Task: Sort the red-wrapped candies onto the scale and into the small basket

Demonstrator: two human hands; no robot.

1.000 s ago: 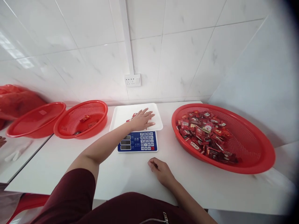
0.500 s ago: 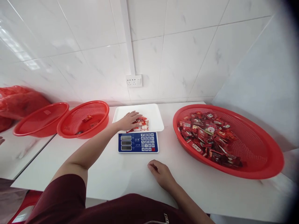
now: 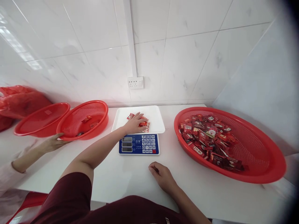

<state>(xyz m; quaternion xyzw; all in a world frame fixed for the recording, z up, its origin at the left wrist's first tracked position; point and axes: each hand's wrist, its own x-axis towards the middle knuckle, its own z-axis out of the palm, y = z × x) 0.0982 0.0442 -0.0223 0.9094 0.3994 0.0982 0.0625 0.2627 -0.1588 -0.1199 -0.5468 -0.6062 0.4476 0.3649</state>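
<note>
My left hand [image 3: 135,122] rests over a small pile of red wrapped snack packets [image 3: 145,125] on the white scale tray [image 3: 157,119], its fingers spread and covering part of the pile. In front of the tray is the scale's blue keypad panel [image 3: 139,144], with small displays at its left. My right hand [image 3: 162,175] lies on the white table below the panel, fingers curled in loosely, with nothing seen in them. To the right, a large red basket [image 3: 261,155] holds many similar red packets [image 3: 210,137].
At left stand a red basket [image 3: 102,119] with a few packets inside and another red basket [image 3: 42,119]. A co-worker's hand [image 3: 54,143] grips the nearer one's rim. Red plastic bags [image 3: 22,99] sit behind. A wall socket [image 3: 135,83] is above the tray.
A co-worker's hand has come in from the left and taken hold of the basket rim. My left hand has shifted slightly right on the packets, uncovering some behind it. My right hand stays put.
</note>
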